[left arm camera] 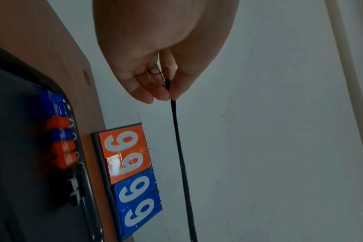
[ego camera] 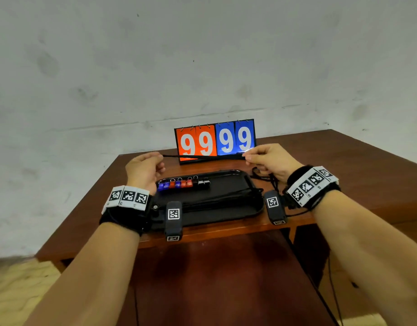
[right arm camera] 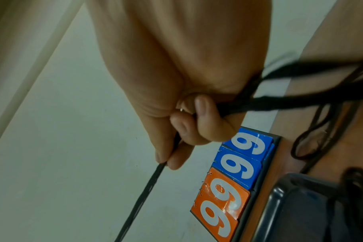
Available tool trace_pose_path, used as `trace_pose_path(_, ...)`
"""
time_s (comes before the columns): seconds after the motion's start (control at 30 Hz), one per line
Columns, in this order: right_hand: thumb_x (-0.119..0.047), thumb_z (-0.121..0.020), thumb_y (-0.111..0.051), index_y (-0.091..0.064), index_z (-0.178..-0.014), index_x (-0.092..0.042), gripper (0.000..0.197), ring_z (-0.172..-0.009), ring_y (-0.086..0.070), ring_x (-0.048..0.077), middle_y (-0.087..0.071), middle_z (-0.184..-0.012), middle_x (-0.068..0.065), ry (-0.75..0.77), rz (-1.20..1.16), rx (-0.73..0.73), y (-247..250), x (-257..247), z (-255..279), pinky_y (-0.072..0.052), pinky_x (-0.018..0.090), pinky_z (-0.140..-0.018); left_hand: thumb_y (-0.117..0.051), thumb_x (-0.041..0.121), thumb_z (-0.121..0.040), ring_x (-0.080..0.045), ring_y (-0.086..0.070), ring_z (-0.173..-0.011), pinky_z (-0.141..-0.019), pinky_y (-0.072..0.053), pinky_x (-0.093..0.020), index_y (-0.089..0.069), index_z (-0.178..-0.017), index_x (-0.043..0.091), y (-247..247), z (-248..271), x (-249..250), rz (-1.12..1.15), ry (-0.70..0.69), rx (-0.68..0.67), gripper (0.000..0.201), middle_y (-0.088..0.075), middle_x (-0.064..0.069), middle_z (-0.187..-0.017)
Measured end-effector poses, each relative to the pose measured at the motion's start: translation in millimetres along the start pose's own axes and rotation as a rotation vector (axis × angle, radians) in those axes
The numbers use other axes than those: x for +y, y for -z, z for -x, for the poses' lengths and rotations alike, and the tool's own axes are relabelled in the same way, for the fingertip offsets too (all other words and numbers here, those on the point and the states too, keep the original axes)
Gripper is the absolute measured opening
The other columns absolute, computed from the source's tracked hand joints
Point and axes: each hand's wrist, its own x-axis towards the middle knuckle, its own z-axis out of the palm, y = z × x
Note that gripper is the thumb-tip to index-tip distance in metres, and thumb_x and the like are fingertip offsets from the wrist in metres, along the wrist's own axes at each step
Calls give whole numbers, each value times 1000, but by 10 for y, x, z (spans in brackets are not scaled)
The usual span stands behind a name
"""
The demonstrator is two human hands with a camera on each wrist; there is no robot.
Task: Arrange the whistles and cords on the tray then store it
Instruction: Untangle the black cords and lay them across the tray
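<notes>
A black cord is stretched taut between my two hands above the black tray. My left hand pinches its left end between thumb and fingertips. My right hand pinches the other end, with a bundle of more black cords caught under its curled fingers. A row of blue, red and black whistles lies along the tray's far left side. Several straightened cords lie lengthwise on the tray.
A flip scoreboard showing 99 99 stands behind the tray at the brown table's far edge. Loose cords trail on the table right of the tray. A pale wall rises behind.
</notes>
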Motion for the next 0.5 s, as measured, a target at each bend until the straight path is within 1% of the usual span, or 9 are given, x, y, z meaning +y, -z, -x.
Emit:
trace_pose_path(0.1,-4,-90,-64,-72,-100,-3,12,-47,-39,9,-66,-76,11,-31,2,-43,-47,35,45,-29,18,-40,-67,-4,-85,-13,-60,-62,-63,-53,-27,-66,-87,9,221,-51,5,9,-5,39,13,-64,-7,-76)
trace_pose_path(0.23,-3,-91,-63,-71,-104,-2,16,-50,-44,9,-62,-76,12,-48,73,-30,-70,76,88,-36,16,-42,-65,-6,-86,-13,-59,-58,-62,-55,-27,-64,-83,9,478,-89,10,1,-11,68,15,-62,-8,-72)
trace_pose_path(0.33,-2,-91,-63,-73,-98,-5,13,-53,-46,11,-66,-76,11,-57,99,-7,-86,158,99,-40,16,-42,-65,-5,-86,-14,-58,-60,-65,-55,-28,-62,-82,9,622,-106,-6,-26,-8,73,15,-61,-9,-72)
trace_pose_path(0.43,1,-91,-62,-72,-94,1,11,-52,-45,12,-65,-71,9,-77,89,22,-105,250,138,-39,16,-41,-66,-4,-86,-15,-59,-59,-66,-54,-31,-63,-83,9,735,-126,-77,-102,-5,80,14,-62,-9,-72)
trace_pose_path(0.5,-1,-90,-64,-72,-91,1,9,-51,-45,12,-63,-68,9,-98,102,52,-106,318,155,-38,17,-40,-67,-4,-85,-15,-60,-57,-66,-53,-30,-63,-81,9,801,-140,-146,-149,0,92,14,-63,-9,-72)
